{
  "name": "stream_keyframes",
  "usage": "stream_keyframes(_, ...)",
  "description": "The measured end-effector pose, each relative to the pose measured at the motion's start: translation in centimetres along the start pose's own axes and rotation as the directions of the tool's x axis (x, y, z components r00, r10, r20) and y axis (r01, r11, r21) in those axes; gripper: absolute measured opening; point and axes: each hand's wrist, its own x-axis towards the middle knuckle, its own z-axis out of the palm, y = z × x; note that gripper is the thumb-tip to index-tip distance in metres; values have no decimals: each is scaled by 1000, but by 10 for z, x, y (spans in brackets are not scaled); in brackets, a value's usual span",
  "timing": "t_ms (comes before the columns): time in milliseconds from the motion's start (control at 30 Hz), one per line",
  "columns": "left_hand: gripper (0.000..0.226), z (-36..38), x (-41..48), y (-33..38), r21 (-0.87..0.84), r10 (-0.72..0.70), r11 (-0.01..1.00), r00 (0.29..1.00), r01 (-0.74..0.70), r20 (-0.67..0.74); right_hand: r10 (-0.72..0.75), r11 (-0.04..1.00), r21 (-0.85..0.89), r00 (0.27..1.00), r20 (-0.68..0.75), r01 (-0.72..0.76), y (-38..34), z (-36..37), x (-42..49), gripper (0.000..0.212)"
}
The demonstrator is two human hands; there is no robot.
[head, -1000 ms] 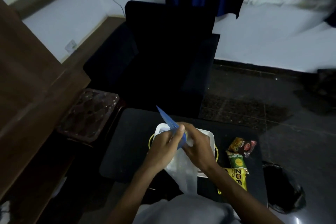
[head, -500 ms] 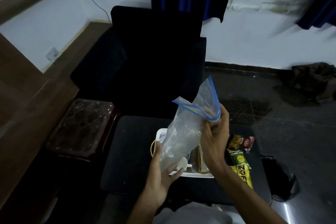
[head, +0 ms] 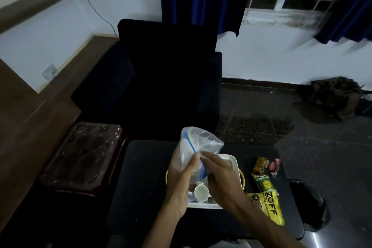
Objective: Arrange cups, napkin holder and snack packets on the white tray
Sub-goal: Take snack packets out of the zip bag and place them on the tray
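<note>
A clear zip bag (head: pixel 196 144) with a blue seal is bunched up above the white tray (head: pixel 231 160). My left hand (head: pixel 181 185) grips its lower part and my right hand (head: pixel 221 175) pinches it from the right. A small white cup (head: pixel 200 193) lies on its side in the tray beneath my hands. Three snack packets lie on the black table to the right of the tray: a dark one (head: pixel 266 166), a green one (head: pixel 263 183) and a yellow one (head: pixel 269 208). I see no napkin holder.
The tray sits on a small black table (head: pixel 141 177). A black armchair (head: pixel 167 78) stands behind it. A dark stool with a glossy top (head: pixel 84 153) is at the left, beside a wooden counter (head: pixel 24 119). A dark bin (head: pixel 310 205) stands at the right.
The bag was lifted high and stretched open half a second ago; now it is lower and crumpled between both hands. A white cup now lies in the tray.
</note>
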Motion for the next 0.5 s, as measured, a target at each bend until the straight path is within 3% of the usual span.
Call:
stream_keyframes(133,53,11,13,-9,174,158,972,987,-159,17,-42,997,-54,984,174,52,3,-10,-3,32)
stream_keyframes(300,26,25,27,-21,323,263,919,962,-228,-68,4,997,74,935,356,-32,11,-43,-2,24)
stream_keyframes(333,25,27,31,-24,333,269,916,959,-224,-94,36,993,99,945,325,-72,13,-49,-2,23)
stream_keyframes(400,27,34,37,-28,309,241,932,961,-190,-137,184,972,133,978,99,-196,16,-57,-5,23)
stream_keyframes(467,27,44,42,-34,274,199,950,965,-148,-171,276,961,71,949,-156,-268,25,-63,-8,41)
stream_keyframes(500,27,50,42,-37,263,176,957,968,-125,-180,281,960,36,942,-185,-279,31,-65,-9,57)
